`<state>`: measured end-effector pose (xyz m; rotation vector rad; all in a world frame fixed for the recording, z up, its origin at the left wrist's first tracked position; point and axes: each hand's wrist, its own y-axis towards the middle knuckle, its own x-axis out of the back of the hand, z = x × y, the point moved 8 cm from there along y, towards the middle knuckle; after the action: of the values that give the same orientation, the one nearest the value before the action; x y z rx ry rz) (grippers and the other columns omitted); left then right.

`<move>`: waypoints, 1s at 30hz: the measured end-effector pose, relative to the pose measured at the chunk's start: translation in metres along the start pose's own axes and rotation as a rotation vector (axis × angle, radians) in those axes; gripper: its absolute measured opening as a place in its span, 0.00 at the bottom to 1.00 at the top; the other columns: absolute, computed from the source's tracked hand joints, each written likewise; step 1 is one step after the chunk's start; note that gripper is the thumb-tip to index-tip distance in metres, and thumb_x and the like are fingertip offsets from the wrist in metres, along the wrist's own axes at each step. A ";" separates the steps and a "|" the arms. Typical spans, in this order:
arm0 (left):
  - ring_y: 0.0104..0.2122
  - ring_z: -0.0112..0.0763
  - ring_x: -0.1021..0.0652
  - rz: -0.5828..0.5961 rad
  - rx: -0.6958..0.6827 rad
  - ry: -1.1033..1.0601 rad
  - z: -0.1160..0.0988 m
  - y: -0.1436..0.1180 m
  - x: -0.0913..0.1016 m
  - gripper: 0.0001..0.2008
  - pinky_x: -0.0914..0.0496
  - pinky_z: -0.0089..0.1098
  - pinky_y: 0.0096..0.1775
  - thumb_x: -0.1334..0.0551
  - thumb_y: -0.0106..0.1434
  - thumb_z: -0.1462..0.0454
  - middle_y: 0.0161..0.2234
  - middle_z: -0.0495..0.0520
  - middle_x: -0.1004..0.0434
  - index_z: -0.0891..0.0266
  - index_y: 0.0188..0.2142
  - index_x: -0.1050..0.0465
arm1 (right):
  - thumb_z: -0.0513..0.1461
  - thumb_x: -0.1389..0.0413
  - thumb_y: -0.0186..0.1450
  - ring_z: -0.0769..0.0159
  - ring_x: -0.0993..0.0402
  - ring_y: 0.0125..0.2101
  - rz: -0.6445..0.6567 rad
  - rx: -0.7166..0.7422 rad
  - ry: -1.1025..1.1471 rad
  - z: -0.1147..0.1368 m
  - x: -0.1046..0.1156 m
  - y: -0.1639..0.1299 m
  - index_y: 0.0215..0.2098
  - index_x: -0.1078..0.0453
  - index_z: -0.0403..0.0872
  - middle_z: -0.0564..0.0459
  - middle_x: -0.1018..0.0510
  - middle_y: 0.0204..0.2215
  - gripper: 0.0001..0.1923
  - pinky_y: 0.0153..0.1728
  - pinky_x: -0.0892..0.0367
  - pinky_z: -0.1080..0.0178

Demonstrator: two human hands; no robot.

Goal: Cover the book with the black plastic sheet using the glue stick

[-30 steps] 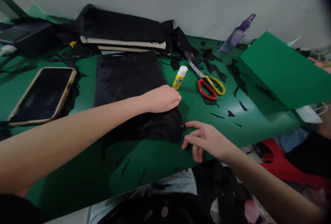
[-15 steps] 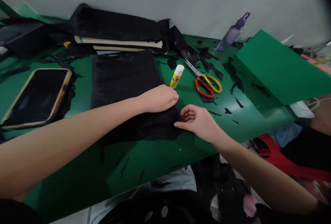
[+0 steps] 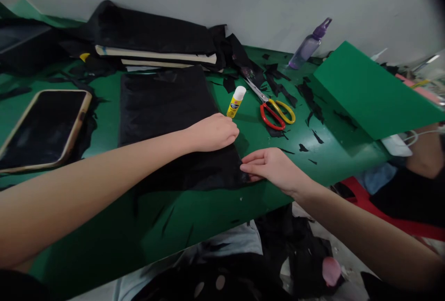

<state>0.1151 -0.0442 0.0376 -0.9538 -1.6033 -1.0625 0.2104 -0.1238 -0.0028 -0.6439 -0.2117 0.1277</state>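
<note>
A black sheet lies flat on the green table. My left hand rests on the sheet's right edge, fingers curled down onto it. My right hand lies flat at the sheet's near right corner, fingertips touching the black edge. A yellow glue stick with a white cap stands just beyond my left hand. Red-and-yellow scissors lie to the right of the glue stick.
A phone lies face up at the left. Stacked boards under black material sit at the back. A purple spray bottle and a raised green sheet are at the right. Black scraps litter the table.
My right hand moved from the table's near edge up to the sheet's corner, curled, then flattened with its fingertips on the black edge. My left hand stayed in place.
</note>
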 end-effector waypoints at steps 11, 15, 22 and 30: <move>0.30 0.30 0.30 0.010 -0.006 0.010 0.000 0.000 -0.003 0.13 0.40 0.32 0.36 0.50 0.65 0.67 0.28 0.52 0.27 0.63 0.26 0.33 | 0.37 0.35 0.53 0.70 0.22 0.25 0.106 -0.075 0.137 -0.005 -0.008 0.002 0.34 0.27 0.41 0.52 0.21 0.24 0.11 0.33 0.23 0.65; 0.30 0.30 0.30 0.010 -0.005 0.002 0.000 -0.001 -0.004 0.13 0.40 0.32 0.37 0.50 0.65 0.67 0.28 0.52 0.27 0.63 0.26 0.33 | 0.36 0.35 0.54 0.65 0.20 0.27 0.138 -0.086 0.083 -0.010 -0.011 0.000 0.34 0.29 0.40 0.48 0.20 0.25 0.12 0.32 0.23 0.64; 0.30 0.30 0.30 0.024 -0.003 0.012 -0.001 -0.001 -0.004 0.14 0.40 0.32 0.38 0.51 0.66 0.67 0.28 0.52 0.27 0.63 0.26 0.33 | 0.38 0.38 0.57 0.62 0.20 0.29 0.185 -0.071 0.014 -0.009 -0.011 -0.003 0.35 0.30 0.39 0.46 0.19 0.25 0.11 0.32 0.23 0.64; 0.29 0.29 0.31 0.030 0.004 -0.046 0.001 -0.001 -0.003 0.13 0.40 0.32 0.38 0.52 0.65 0.67 0.27 0.51 0.29 0.63 0.25 0.34 | 0.38 0.37 0.56 0.65 0.20 0.31 0.218 -0.098 0.009 -0.015 -0.013 -0.007 0.38 0.31 0.39 0.44 0.18 0.30 0.14 0.33 0.24 0.65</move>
<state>0.1150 -0.0442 0.0339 -1.0035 -1.6226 -1.0235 0.2018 -0.1405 -0.0116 -0.7646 -0.1393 0.3259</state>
